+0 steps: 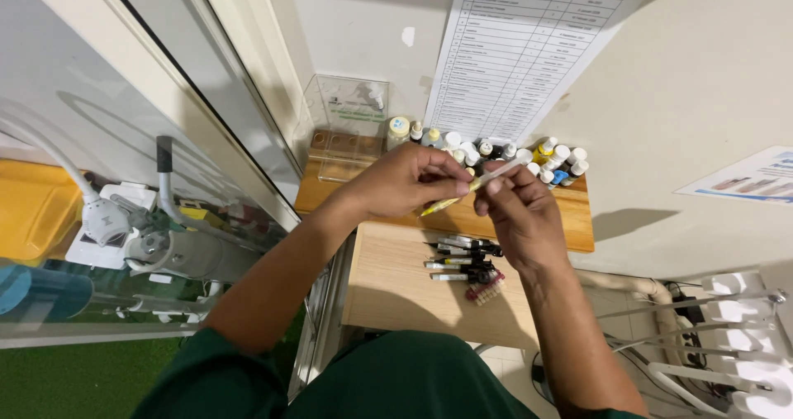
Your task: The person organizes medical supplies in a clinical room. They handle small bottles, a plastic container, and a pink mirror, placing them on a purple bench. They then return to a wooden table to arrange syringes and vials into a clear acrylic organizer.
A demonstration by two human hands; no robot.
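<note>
My left hand and my right hand meet over a wooden shelf, both pinching one slim yellow syringe-like tube. The left fingers grip its yellow lower part. The right fingertips hold its pale, clear upper end, which points up to the right. Just below the hands lie several black and white syringes side by side on the lower wooden board. A small reddish comb-like piece rests beside them.
Several small bottles and vials stand in a row at the back of the upper wooden shelf, next to a clear plastic holder. A printed list hangs on the wall. Dental equipment sits behind glass at left and at bottom right.
</note>
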